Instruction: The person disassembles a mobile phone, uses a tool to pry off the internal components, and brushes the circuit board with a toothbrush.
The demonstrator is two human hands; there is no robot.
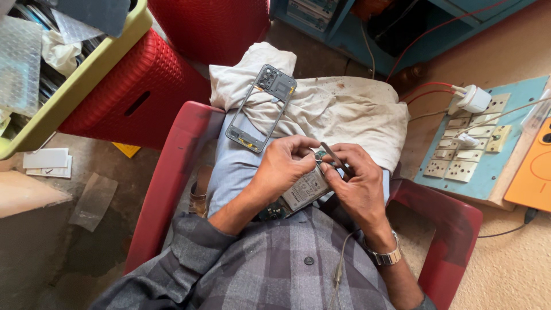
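Note:
An opened phone body (pixel 302 192) with its battery showing lies on my lap. My left hand (pixel 285 163) grips its upper edge with thumb and fingers. My right hand (pixel 356 183) pinches a thin dark tool (pixel 334 157), whose tip rests at the phone's top end between both hands. A grey phone middle frame (pixel 261 109) with a camera cutout lies on a whitish cloth (pixel 338 112) over my knees, just beyond my left hand.
I sit in a red plastic chair (pixel 172 172). A red basket (pixel 138 92) and a yellow-green tray (pixel 74 80) of clutter stand at the left. At the right lie a blue switchboard (pixel 476 149) with a white plug (pixel 473 99), and an orange case (pixel 534 172).

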